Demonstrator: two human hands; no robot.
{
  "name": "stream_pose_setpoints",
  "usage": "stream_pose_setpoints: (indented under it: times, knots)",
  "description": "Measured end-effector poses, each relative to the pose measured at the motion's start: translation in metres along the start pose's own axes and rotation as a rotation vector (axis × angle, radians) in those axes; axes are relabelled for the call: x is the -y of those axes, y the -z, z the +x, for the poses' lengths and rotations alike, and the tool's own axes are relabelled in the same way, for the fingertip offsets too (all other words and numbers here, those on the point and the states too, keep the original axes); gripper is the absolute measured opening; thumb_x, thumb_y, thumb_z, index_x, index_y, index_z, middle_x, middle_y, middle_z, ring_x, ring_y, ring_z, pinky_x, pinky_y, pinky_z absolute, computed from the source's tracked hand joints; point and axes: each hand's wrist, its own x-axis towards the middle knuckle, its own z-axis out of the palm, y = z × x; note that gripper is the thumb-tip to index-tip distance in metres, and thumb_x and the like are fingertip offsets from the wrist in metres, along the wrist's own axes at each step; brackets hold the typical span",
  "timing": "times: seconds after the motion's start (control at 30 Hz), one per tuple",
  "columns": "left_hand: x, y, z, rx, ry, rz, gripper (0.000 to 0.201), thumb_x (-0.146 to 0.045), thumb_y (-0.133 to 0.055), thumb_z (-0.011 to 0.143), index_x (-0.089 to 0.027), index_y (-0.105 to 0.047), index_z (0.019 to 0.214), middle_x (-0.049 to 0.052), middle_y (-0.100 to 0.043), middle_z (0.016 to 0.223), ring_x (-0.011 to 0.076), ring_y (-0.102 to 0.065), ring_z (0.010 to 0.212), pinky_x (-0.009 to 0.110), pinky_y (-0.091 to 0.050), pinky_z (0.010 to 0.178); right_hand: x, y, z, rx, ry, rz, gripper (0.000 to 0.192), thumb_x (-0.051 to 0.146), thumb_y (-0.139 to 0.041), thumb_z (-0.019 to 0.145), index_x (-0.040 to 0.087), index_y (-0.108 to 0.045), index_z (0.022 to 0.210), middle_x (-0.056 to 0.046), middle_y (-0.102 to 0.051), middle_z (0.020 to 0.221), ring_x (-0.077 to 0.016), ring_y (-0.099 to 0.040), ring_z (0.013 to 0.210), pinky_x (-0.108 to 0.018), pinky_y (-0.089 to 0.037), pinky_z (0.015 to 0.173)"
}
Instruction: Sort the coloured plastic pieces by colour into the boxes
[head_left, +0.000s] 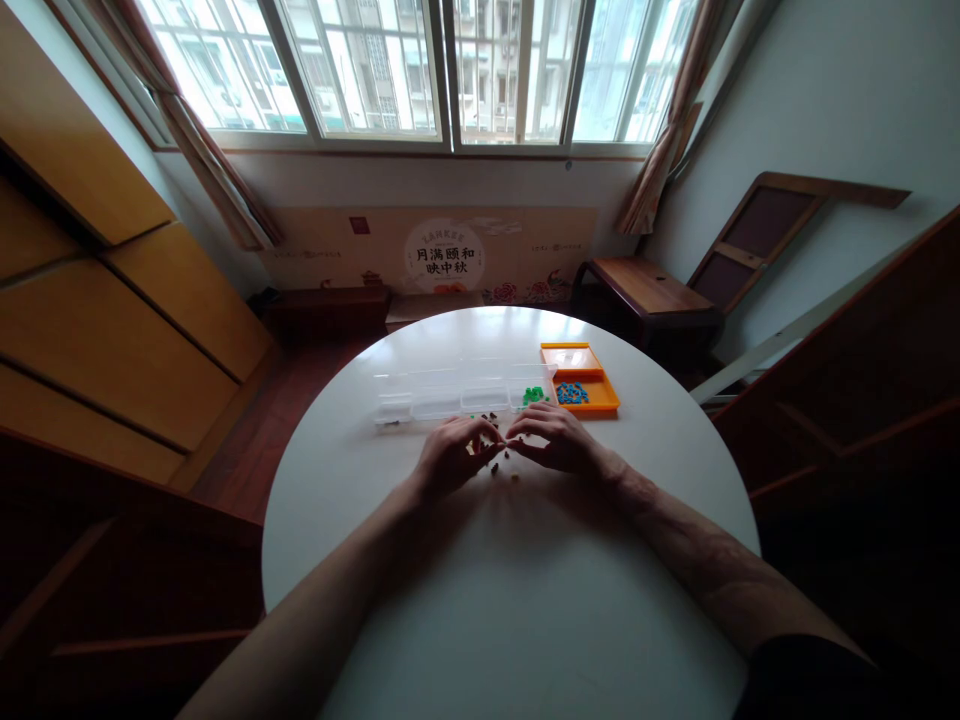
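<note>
Over the middle of the white round table (525, 590), my left hand (454, 452) and my right hand (559, 440) meet fingertip to fingertip. Both are closed in a pinch. What sits between the fingertips is too small to name. Several small dark pieces (494, 468) lie scattered under and around the fingers, with one pale piece (514, 477) nearer to me. Just beyond my hands is a clear plastic compartment box (435, 402). Small green pieces (533, 395) are heaped at its right end.
Right of the clear box stands an orange two-part tray (609, 398) with small blue pieces (573, 393) in its near section. Past the table are a wooden bench (652, 283) and a window (510, 70). Yellow wooden cabinets (135, 300) line the left side.
</note>
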Motion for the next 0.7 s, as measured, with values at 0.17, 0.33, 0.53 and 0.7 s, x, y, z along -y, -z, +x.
stream_pose_setpoints:
  times: [0.17, 0.33, 0.53, 0.7]
  knots:
    - [-0.003, 0.001, 0.001, -0.009, 0.017, -0.025, 0.016, -0.038, -0.076, 0.102, -0.023, -0.076, 0.096, 0.001, -0.082, 0.088, 0.0162, -0.074, 0.074, 0.031, -0.057, 0.081, 0.003, 0.002, 0.001, 0.013, 0.008, -0.008, 0.017, 0.037, -0.064, 0.111, 0.03, -0.079, 0.107, -0.004, -0.083, 0.104, -0.0226, -0.075, 0.095, -0.041, -0.061, 0.093]
    - [-0.004, 0.007, 0.003, -0.031, 0.034, -0.013, 0.01, -0.031, -0.07, 0.103, -0.023, -0.076, 0.102, 0.003, -0.084, 0.097, 0.0179, -0.076, 0.083, 0.033, -0.057, 0.087, -0.004, -0.001, -0.002, -0.054, -0.05, -0.064, 0.016, 0.035, -0.065, 0.11, 0.03, -0.08, 0.105, -0.004, -0.082, 0.101, -0.0234, -0.074, 0.095, -0.042, -0.059, 0.094]
    - [0.002, 0.033, 0.002, 0.069, 0.06, 0.106, 0.007, -0.025, -0.07, 0.097, -0.022, -0.073, 0.091, -0.001, -0.074, 0.079, 0.014, -0.062, 0.067, 0.029, -0.048, 0.075, -0.02, 0.001, -0.008, -0.344, -0.296, -0.165, 0.015, 0.031, -0.067, 0.108, 0.027, -0.078, 0.097, -0.004, -0.081, 0.096, -0.0253, -0.072, 0.094, -0.043, -0.057, 0.094]
    - [0.007, 0.047, -0.001, 0.209, -0.007, 0.106, 0.006, -0.02, -0.071, 0.09, -0.022, -0.074, 0.086, -0.002, -0.071, 0.078, 0.0123, -0.058, 0.066, 0.027, -0.043, 0.071, -0.034, -0.001, -0.015, -0.426, -0.469, -0.339, 0.011, 0.034, -0.073, 0.103, 0.027, -0.08, 0.099, -0.005, -0.082, 0.098, -0.03, -0.071, 0.1, -0.048, -0.053, 0.101]
